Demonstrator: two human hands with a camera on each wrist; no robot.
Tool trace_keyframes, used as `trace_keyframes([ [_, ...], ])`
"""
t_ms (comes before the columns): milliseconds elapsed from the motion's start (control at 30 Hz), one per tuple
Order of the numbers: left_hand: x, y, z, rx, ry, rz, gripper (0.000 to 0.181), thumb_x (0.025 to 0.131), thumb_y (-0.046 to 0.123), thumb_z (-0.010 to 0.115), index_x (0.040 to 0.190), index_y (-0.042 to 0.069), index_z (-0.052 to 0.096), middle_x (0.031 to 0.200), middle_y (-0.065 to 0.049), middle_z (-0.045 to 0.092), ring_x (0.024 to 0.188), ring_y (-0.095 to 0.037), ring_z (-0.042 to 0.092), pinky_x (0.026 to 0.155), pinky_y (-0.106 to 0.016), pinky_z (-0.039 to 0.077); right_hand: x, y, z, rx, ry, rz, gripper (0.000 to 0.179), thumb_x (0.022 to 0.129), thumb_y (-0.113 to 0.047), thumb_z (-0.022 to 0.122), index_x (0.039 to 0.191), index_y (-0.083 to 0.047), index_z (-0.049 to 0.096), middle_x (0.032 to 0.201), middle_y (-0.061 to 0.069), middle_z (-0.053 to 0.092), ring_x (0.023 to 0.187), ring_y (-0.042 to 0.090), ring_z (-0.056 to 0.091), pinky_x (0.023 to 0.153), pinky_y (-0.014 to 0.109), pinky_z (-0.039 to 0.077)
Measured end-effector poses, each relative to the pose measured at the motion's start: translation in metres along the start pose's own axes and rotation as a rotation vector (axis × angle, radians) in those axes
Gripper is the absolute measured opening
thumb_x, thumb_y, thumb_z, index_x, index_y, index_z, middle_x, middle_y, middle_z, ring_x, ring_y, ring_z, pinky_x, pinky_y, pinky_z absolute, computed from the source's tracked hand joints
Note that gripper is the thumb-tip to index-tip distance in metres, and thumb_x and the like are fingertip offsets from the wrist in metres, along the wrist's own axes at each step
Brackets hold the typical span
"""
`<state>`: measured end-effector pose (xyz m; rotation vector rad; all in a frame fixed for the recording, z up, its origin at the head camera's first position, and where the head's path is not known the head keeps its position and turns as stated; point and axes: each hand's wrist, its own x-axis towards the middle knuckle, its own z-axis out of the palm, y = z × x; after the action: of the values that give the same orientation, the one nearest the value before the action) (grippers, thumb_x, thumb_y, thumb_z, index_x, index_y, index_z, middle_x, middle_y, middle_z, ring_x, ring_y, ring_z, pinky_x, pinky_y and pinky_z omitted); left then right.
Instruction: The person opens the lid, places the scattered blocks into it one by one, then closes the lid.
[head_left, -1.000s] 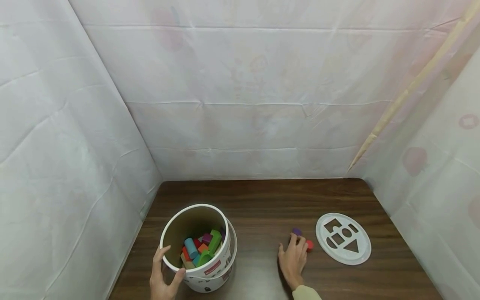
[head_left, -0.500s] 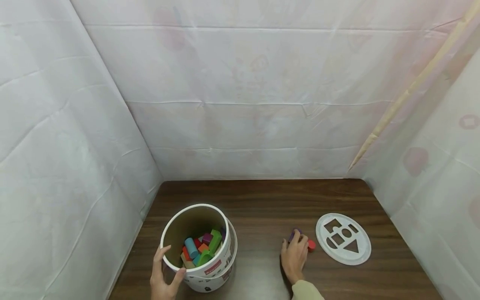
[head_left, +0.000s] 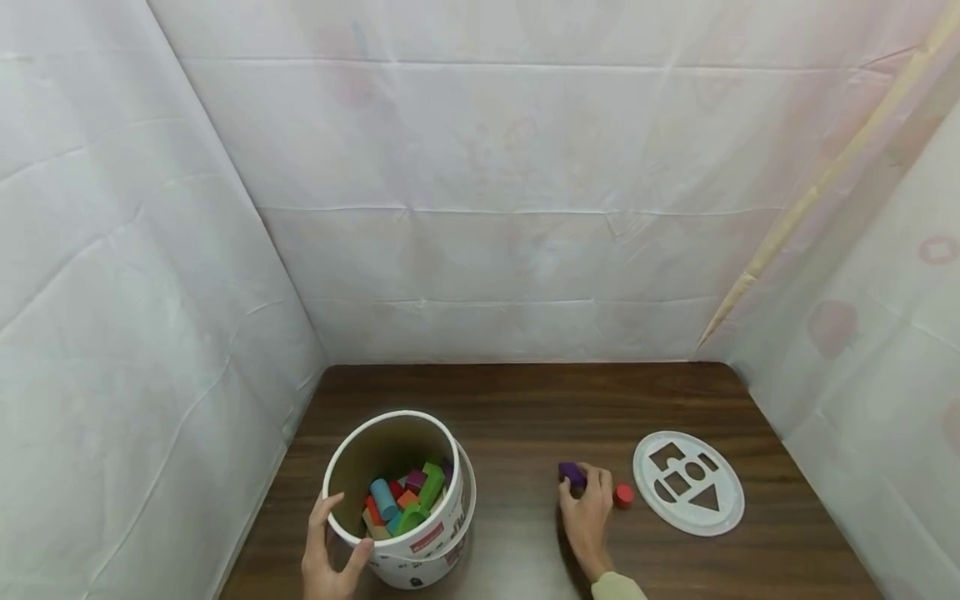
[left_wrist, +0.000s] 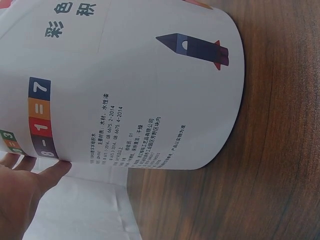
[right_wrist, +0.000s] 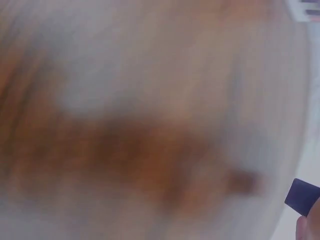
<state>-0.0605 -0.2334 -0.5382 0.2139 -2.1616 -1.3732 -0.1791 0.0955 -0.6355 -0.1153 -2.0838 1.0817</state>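
A white bucket [head_left: 423, 546] with printed pictures stands on the table at the left, holding several coloured wooden blocks [head_left: 408, 500]. My left hand [head_left: 327, 554] grips its near left side, thumb at the front and fingers at the rim. In the left wrist view, fingers [left_wrist: 52, 175] touch the bucket's printed wall [left_wrist: 150, 85]. My right hand [head_left: 588, 517] pinches a purple block [head_left: 572, 474] just over the table; part of the block is hidden by fingers. That dark purple block [right_wrist: 302, 196] also shows at the right wrist view's edge, where the rest is blurred.
A red round block [head_left: 623, 496] lies right of my right hand. Further right is a white round lid [head_left: 690, 517] with shaped holes. White cloth walls [head_left: 480, 250] enclose the dark wooden table [head_left: 525, 400] at the back and both sides.
The purple block has been taken hold of by my right hand and shifted left, away from the red block. My left hand and the bucket stay in place.
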Motion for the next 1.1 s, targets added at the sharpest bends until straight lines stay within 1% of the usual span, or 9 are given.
trace_keyframes([
  [200,0.000,-0.002,-0.001,-0.025,0.005,0.053,0.070,0.069,-0.007,0.074,0.132,0.000,0.046,0.144,-0.018,0.035,0.124,-0.002,0.034,0.091,-0.007,0.035,0.021,-0.036,-0.003,0.147,0.015,-0.051,0.029,0.063,0.011,0.074,0.089,0.002,0.065,0.088,0.011,0.056,0.075,0.021,0.055,0.064,0.022,0.047],
  [367,0.001,-0.001,-0.001,-0.009,-0.004,0.030,0.070,0.070,-0.006,0.074,0.133,0.001,0.045,0.144,-0.017,0.034,0.124,-0.001,0.033,0.090,-0.006,0.034,0.039,-0.073,-0.009,0.254,0.045,-0.122,0.026,0.063,0.013,0.075,0.086,0.001,0.067,0.089,0.013,0.058,0.073,0.025,0.056,0.066,0.018,0.047],
  [500,0.001,0.000,-0.002,0.002,-0.009,-0.010,0.070,0.071,-0.005,0.075,0.134,0.002,0.045,0.145,-0.014,0.034,0.124,-0.001,0.032,0.091,-0.008,0.034,0.052,-0.116,-0.019,0.347,0.063,-0.197,0.027,0.059,0.020,0.074,0.079,0.003,0.067,0.086,0.018,0.059,0.069,0.029,0.058,0.065,0.018,0.049],
  [533,0.001,0.001,-0.002,0.009,-0.010,-0.023,0.070,0.071,-0.004,0.075,0.134,0.003,0.045,0.145,-0.013,0.034,0.124,0.000,0.032,0.092,-0.010,0.035,0.055,-0.129,-0.023,0.369,0.061,-0.216,0.027,0.058,0.021,0.074,0.078,0.004,0.067,0.086,0.020,0.059,0.068,0.030,0.058,0.064,0.018,0.050],
  [633,0.001,0.003,-0.002,0.014,-0.020,-0.051,0.070,0.072,-0.003,0.075,0.135,0.004,0.044,0.146,-0.013,0.033,0.124,0.002,0.030,0.101,-0.033,0.041,0.060,-0.165,-0.034,0.427,0.035,-0.262,0.025,0.058,0.023,0.073,0.076,0.007,0.067,0.086,0.023,0.059,0.066,0.032,0.059,0.064,0.017,0.051],
  [733,0.001,0.003,-0.002,0.024,-0.026,-0.062,0.070,0.073,-0.002,0.076,0.135,0.005,0.044,0.146,-0.012,0.033,0.124,0.002,0.030,0.099,-0.045,0.041,0.062,-0.192,-0.041,0.479,-0.009,-0.301,0.025,0.059,0.022,0.074,0.078,0.007,0.067,0.088,0.021,0.059,0.067,0.033,0.061,0.067,0.018,0.052],
  [900,0.001,0.001,-0.001,0.017,-0.022,-0.035,0.070,0.072,-0.003,0.075,0.135,0.004,0.044,0.146,-0.011,0.034,0.125,0.000,0.032,0.093,-0.016,0.037,0.054,-0.214,-0.034,0.539,-0.096,-0.371,0.027,0.060,0.016,0.076,0.082,0.003,0.069,0.094,0.018,0.060,0.078,0.034,0.062,0.076,0.026,0.054],
  [967,0.001,0.000,-0.001,0.009,-0.019,-0.016,0.070,0.072,-0.004,0.075,0.135,0.003,0.044,0.145,-0.012,0.034,0.125,-0.001,0.032,0.090,-0.009,0.034,0.047,-0.216,-0.028,0.550,-0.145,-0.386,0.026,0.062,0.012,0.077,0.084,0.000,0.070,0.097,0.016,0.060,0.084,0.031,0.062,0.080,0.025,0.053],
  [1100,0.000,-0.001,0.000,0.004,-0.017,-0.008,0.070,0.072,-0.004,0.075,0.135,0.004,0.044,0.145,-0.013,0.034,0.125,-0.001,0.032,0.089,-0.008,0.034,0.032,-0.217,-0.016,0.547,-0.252,-0.402,0.024,0.067,0.007,0.076,0.088,-0.004,0.070,0.102,0.011,0.059,0.090,0.025,0.061,0.082,0.025,0.053],
])
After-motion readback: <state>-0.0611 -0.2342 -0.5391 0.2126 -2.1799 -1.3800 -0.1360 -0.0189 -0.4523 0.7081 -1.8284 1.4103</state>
